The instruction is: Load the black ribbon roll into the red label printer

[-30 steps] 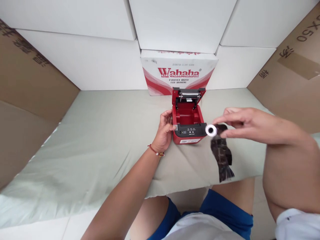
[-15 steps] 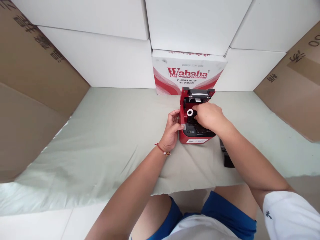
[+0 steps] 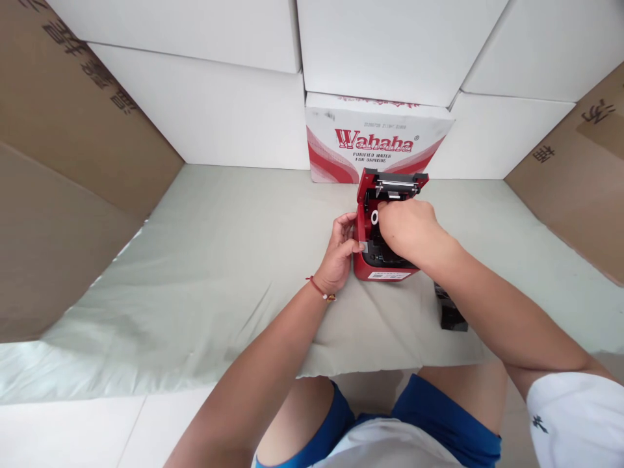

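A red label printer [image 3: 361,263] stands on the cloth-covered table with its lid [image 3: 396,184] raised. My left hand [image 3: 340,250] is wrapped round the printer's left side, its thumb on the grey tab at the edge. Inside the printer sits a dark roll with a white ring-shaped core [image 3: 375,218]. My right hand [image 3: 407,227] reaches into the open printer from the right, fingers bent down at the roll. The back of that hand hides its fingertips and most of the roll. A white sticker [image 3: 389,275] is on the printer's front.
A black glossy packet [image 3: 453,316] lies on the table, partly under my right forearm. A Wahaha water carton [image 3: 380,140] stands right behind the printer, among stacked white boxes [image 3: 205,107]. Brown cartons [image 3: 82,195] flank both sides. The table's front edge is by my knees.
My right hand has shifted slightly left over the roll, covering more of it. My left hand keeps its place on the printer. The whole view has moved a little.
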### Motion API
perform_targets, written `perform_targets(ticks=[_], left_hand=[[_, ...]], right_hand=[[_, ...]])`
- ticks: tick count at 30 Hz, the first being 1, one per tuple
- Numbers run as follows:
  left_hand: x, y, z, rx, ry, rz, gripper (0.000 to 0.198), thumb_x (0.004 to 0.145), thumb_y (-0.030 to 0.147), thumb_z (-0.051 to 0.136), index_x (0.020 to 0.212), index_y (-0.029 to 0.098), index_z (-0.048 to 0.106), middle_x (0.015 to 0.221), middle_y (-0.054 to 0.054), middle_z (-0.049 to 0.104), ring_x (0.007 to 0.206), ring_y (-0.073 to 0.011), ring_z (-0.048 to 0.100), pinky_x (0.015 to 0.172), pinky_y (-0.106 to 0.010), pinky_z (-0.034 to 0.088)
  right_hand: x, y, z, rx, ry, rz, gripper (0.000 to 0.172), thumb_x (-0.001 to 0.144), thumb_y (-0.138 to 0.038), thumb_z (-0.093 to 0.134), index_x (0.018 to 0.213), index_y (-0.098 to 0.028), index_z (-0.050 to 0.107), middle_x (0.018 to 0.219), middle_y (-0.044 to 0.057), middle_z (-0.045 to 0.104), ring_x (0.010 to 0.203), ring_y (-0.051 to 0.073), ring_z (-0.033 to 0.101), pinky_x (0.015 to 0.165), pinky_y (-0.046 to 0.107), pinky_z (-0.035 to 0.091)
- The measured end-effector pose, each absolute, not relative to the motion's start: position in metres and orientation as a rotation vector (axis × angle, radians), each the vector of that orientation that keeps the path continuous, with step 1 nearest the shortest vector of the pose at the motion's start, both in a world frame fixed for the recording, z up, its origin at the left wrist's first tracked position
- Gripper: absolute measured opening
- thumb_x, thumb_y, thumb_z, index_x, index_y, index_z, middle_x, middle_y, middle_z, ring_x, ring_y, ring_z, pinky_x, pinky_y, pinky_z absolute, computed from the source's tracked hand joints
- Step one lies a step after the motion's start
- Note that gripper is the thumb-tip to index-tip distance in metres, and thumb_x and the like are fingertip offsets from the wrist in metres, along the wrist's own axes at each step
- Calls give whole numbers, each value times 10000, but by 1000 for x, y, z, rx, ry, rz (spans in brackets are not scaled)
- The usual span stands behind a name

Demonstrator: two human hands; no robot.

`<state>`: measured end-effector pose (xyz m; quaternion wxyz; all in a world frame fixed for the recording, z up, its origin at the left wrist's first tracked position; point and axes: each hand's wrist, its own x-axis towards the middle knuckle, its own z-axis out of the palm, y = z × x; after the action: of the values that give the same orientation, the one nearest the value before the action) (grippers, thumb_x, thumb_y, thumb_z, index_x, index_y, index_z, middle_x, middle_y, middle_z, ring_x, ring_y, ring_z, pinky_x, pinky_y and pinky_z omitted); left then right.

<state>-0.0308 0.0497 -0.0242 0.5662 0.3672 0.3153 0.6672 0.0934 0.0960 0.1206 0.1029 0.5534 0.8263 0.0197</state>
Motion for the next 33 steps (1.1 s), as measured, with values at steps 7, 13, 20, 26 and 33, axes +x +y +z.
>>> perform_targets(ticks=[7,13,20,26,33], left_hand=[[-30,50,-24,829,728,1570,627,671,234,773,1275,309,627,1410,-26,645,1467,-300,526,1272,-469,406],[-29,49,-23,827,714,1577,625,675,236,782,1274,315,619,1433,-26,646,1481,-302,530,1268,-469,419],[-28,49,-30,885,756,1621,546,749,307,793,1269,303,628,1443,-48,651,1459,-301,560,1258,-469,443],[-29,18,-19,1528,1420,1912,265,1012,288,628,1274,268,661,1428,-112,632,1433,-314,591,1244,-578,491],[-16,-12,2,2582,1269,1806,572,975,128,615,1530,267,620,1334,-98,747,1359,-297,684,1159,-475,552]], right_hand=[[94,121,109,1551,2455,-53,232,971,-210,696,1150,-147,830,1183,242,844,1123,369,789,895,393,568],[129,99,121,1445,2749,-345,305,1094,-257,552,1283,-244,791,1200,78,854,1044,248,786,919,355,585],[192,25,78,1214,3336,-205,409,1150,-360,556,1466,-157,719,1521,164,744,1453,324,667,1259,565,514],[203,-7,41,1217,3384,169,544,1137,-253,594,1663,-141,520,1694,178,594,1590,305,559,1316,570,481],[199,-9,43,1229,3541,214,423,1087,-149,643,1509,-123,659,1499,183,756,1423,289,709,1268,502,552]])
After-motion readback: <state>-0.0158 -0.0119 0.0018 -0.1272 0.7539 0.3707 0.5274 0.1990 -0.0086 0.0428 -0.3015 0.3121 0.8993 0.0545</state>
